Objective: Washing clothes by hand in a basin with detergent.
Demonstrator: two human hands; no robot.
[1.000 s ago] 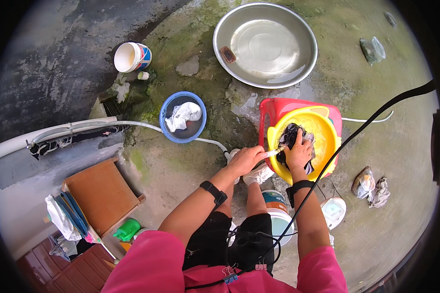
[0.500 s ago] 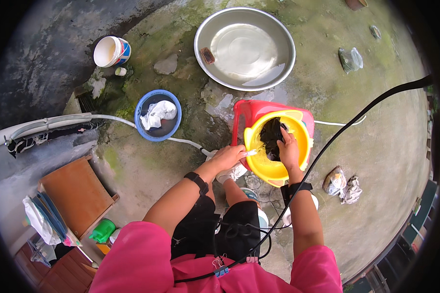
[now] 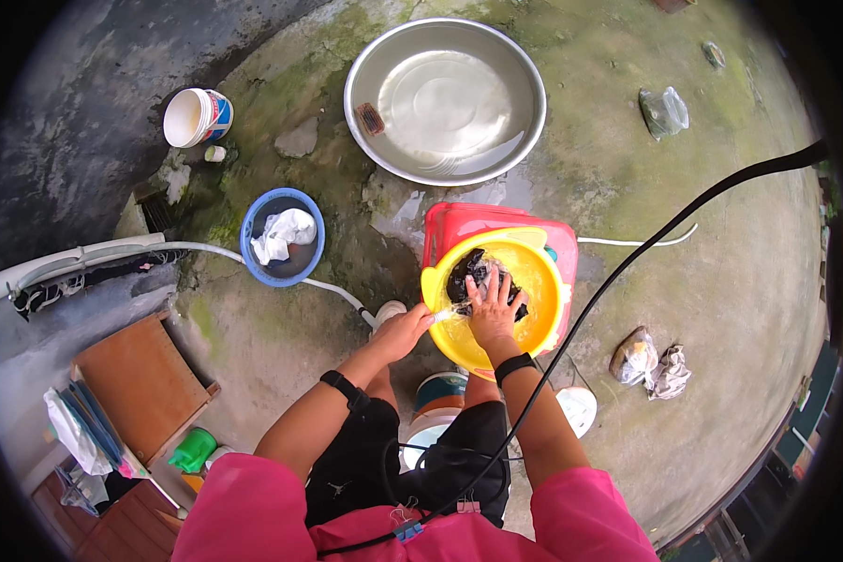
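Note:
A yellow basin with water in it rests on a red plastic stool-like stand in front of me. At the basin's left rim my left hand is closed round the end of a white hose, from which water runs inward. Inside the basin lies a wet, bunched black cloth. My right hand presses flat on this cloth with its fingers spread, partly covering it.
A large metal basin holding water and a brown brush stands beyond. To the left are a blue basin with white cloth and a paint bucket. A black cable crosses on the right; buckets stand between my legs.
My right hand has gone from gripping the black cloth at the basin's right side to lying spread on it. The view has shifted slightly, and the cloth looks more flattened.

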